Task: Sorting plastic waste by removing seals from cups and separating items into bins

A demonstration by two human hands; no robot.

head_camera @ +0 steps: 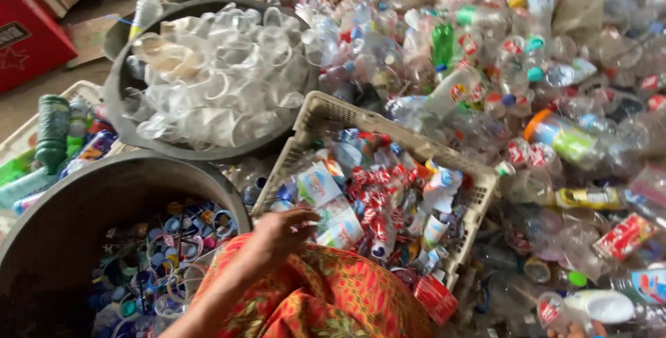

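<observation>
Your left hand [277, 235] reaches with loosely curled fingers over the near rim of the cream basket [313, 112], touching the torn bottle labels [378, 199] heaped inside; whether it grips one you cannot tell. Your right hand is out of view. Beside it sits a tub of bottle caps [166, 255].

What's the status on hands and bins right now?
Left hand at the label basket edge, fingers curled, grip unclear. Right hand barely visible at bottom right. Cap tub beside the left arm, cup tub beyond. Loose bottles piled right.
</observation>
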